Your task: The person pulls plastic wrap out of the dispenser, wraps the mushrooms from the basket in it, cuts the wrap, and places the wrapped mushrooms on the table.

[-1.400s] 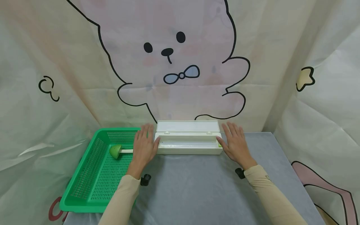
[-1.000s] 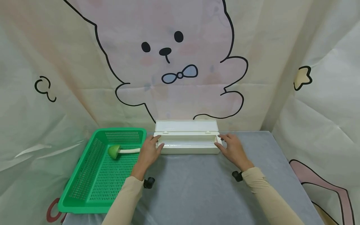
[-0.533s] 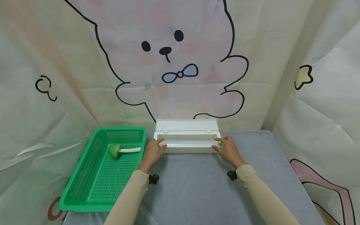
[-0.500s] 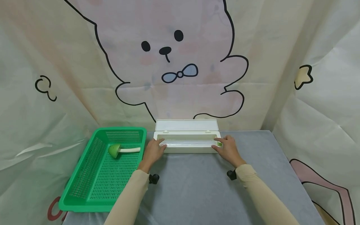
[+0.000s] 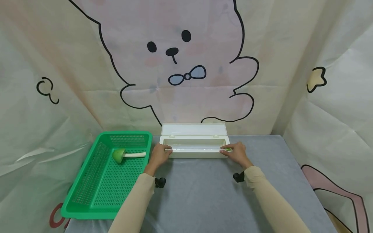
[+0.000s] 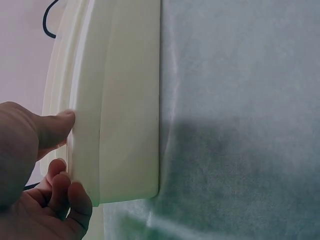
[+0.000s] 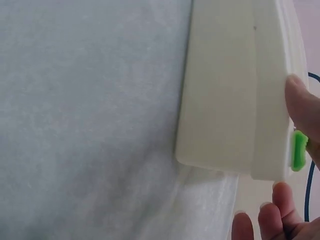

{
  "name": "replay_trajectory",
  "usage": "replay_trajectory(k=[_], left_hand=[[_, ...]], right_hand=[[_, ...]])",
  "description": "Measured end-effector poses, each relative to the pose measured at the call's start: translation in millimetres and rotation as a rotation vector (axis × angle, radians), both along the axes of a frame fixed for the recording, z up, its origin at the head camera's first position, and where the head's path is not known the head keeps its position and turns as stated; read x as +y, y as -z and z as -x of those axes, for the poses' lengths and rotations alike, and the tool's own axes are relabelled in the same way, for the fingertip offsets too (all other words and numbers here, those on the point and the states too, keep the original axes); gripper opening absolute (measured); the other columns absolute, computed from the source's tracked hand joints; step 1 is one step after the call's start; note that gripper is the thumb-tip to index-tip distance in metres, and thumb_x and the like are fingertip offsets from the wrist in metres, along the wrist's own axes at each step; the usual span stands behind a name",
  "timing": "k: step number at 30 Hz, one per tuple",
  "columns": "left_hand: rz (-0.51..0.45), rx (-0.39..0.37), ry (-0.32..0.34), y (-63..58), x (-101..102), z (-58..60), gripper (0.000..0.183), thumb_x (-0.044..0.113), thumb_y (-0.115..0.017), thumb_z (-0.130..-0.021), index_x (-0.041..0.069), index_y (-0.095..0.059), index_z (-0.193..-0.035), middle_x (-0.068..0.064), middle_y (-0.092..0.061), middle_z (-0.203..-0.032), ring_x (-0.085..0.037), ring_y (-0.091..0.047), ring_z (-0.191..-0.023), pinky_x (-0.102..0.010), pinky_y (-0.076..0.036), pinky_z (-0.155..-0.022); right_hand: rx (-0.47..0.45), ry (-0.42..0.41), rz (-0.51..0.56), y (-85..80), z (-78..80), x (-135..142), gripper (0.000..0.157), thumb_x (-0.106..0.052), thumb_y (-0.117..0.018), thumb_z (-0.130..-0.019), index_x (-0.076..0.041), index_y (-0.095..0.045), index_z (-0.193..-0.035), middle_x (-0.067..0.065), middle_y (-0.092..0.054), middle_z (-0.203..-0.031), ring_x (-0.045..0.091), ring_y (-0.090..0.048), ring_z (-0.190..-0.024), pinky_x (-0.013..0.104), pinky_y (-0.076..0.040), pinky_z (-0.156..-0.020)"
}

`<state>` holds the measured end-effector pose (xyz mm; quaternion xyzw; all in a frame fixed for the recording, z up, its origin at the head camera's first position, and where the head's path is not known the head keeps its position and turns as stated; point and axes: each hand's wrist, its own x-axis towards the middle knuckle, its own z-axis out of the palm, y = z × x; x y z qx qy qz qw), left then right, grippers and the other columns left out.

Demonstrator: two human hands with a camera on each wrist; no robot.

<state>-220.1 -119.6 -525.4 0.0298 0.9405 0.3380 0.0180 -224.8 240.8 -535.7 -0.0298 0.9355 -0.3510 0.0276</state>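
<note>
Grey bench (image 5: 198,194), white box (image 5: 198,155) at its back

Long, smooth, rectangular, your box has its lid (image 5: 194,129) raised and a green tab (image 7: 299,151) at its right end. Your left hand (image 5: 158,156) and right hand (image 5: 236,152) pinch its front rim (image 5: 195,150), fingers curled.

Right hand (image 7: 309,117) touching white box (image 7: 220,100), green tab (image 7: 299,151)

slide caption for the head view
Left hand and right hand at opposite ends of an open white rectangular box, perforated green plastic basket alongside.
</note>
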Motion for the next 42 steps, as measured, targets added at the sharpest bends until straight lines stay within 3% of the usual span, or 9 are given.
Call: replay_trajectory(k=[4, 8, 12, 17, 23, 29, 34, 38, 42], left_hand=[[-0.061, -0.002, -0.032, -1.3, 0.4, 0.3, 0.018, 0.012, -0.071, -0.096, 0.001, -0.078, -0.107, -0.017, -0.064, -0.104, -0.031, -0.059, -0.097, -0.046, -0.050, -0.079], [-0.084, 0.022, -0.068, -1.6, 1.4, 1.0, 0.014, 0.010, -0.073, -0.093, 0.001, -0.080, -0.102, -0.016, -0.065, -0.101, -0.030, -0.060, -0.093, -0.044, -0.050, -0.076], [-0.096, 0.032, -0.094, -2.1, 2.0, 1.2, 0.012, 0.009, -0.075, -0.092, 0.001, -0.081, -0.099, -0.016, -0.066, -0.099, -0.030, -0.061, -0.091, -0.044, -0.050, -0.075], [-0.129, 0.041, -0.121, -1.9, 1.8, 0.2, 0.010, 0.008, -0.075, -0.091, 0.001, -0.081, -0.095, -0.016, -0.068, -0.096, -0.031, -0.063, -0.088, -0.041, -0.051, -0.070], [-0.139, 0.047, -0.148, -1.8, 2.7, -0.5, 0.011, 0.009, -0.075, -0.092, 0.002, -0.082, -0.094, -0.017, -0.067, -0.099, -0.033, -0.062, -0.091, -0.042, -0.050, -0.072], [-0.106, 0.103, -0.156, 1.7, 4.6, 0.4, 0.013, 0.010, -0.074, -0.093, 0.000, -0.081, -0.096, -0.016, -0.061, -0.103, -0.033, -0.057, -0.097, -0.047, -0.047, -0.082], [-0.061, 0.177, -0.148, 0.1, 5.1, 1.6, 0.011, 0.010, -0.075, -0.093, 0.001, -0.081, -0.096, -0.015, -0.071, -0.099, -0.032, -0.065, -0.093, -0.045, -0.052, -0.075], [-0.024, 0.220, -0.137, -5.9, 5.9, 3.1, 0.013, 0.011, -0.073, -0.094, 0.002, -0.081, -0.099, -0.014, -0.075, -0.099, -0.032, -0.069, -0.094, -0.046, -0.054, -0.077], [-0.096, 0.214, -0.151, -14.9, 6.0, 3.9, 0.016, 0.012, -0.070, -0.097, 0.000, -0.079, -0.104, -0.014, -0.075, -0.103, -0.034, -0.068, -0.102, -0.049, -0.053, -0.088]], right_hand=[[-0.066, 0.054, 0.093, -5.8, 2.7, 1.4, 0.026, -0.022, -0.078, -0.092, -0.001, -0.079, -0.107, 0.037, -0.043, -0.141, 0.047, -0.038, -0.123, 0.060, -0.026, -0.103], [0.023, 0.044, 0.080, -9.3, 3.7, 1.1, 0.019, -0.018, -0.078, -0.091, 0.000, -0.081, -0.099, 0.029, -0.062, -0.119, 0.045, -0.050, -0.114, 0.058, -0.036, -0.097], [0.113, -0.016, 0.008, -9.0, 2.8, -0.5, 0.018, -0.017, -0.081, -0.088, -0.001, -0.080, -0.096, 0.019, -0.065, -0.089, 0.039, -0.056, -0.097, 0.054, -0.039, -0.088], [0.062, -0.025, 0.036, -7.3, 2.3, -3.6, 0.019, -0.017, -0.082, -0.088, -0.002, -0.080, -0.099, 0.017, -0.061, -0.097, 0.033, -0.051, -0.094, 0.046, -0.036, -0.083], [0.000, 0.020, 0.120, -5.4, 6.8, -2.2, 0.016, -0.014, -0.080, -0.089, 0.000, -0.081, -0.097, 0.016, -0.072, -0.099, 0.021, -0.047, -0.078, 0.033, -0.037, -0.066], [0.155, 0.011, 0.082, -4.3, 4.9, -5.1, 0.011, -0.009, -0.079, -0.088, 0.002, -0.080, -0.091, 0.016, -0.071, -0.092, 0.030, -0.058, -0.085, 0.042, -0.044, -0.076], [0.275, 0.013, 0.026, -0.9, 5.3, -10.4, 0.010, -0.008, -0.076, -0.092, 0.003, -0.077, -0.092, 0.018, -0.073, -0.093, 0.039, -0.064, -0.094, 0.054, -0.048, -0.085], [0.342, 0.008, -0.013, -2.1, 7.4, -13.4, 0.010, -0.009, -0.071, -0.095, 0.001, -0.073, -0.095, 0.016, -0.071, -0.091, 0.038, -0.063, -0.093, 0.054, -0.048, -0.083], [0.393, 0.012, -0.019, -7.5, 9.7, -13.8, 0.009, -0.010, -0.069, -0.097, -0.001, -0.071, -0.095, 0.012, -0.069, -0.084, 0.031, -0.062, -0.081, 0.048, -0.048, -0.073]])
